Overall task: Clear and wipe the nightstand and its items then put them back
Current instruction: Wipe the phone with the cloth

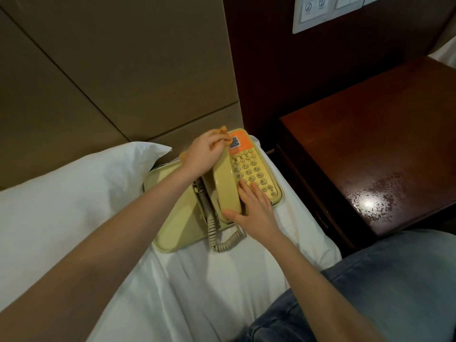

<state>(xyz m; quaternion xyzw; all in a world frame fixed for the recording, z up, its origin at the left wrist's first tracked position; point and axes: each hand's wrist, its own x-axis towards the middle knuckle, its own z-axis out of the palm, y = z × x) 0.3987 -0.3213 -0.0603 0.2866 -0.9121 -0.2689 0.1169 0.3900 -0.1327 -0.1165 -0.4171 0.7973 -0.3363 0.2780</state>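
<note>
Two bare hands work over a cream telephone (246, 174) that sits on a matching tray (177, 218) on the white bed sheet (197, 280), beside a pillow (74, 188). Head view: we log the left hand (206, 150) closed around a bunched orange cloth (50, 128) at the handset's (225, 186) upper end. The right hand (254, 206) lies flat, fingers spread, on the keypad and handset's lower end, gripping nothing. The dark wooden nightstand (370, 144) stands bare to the right
</note>
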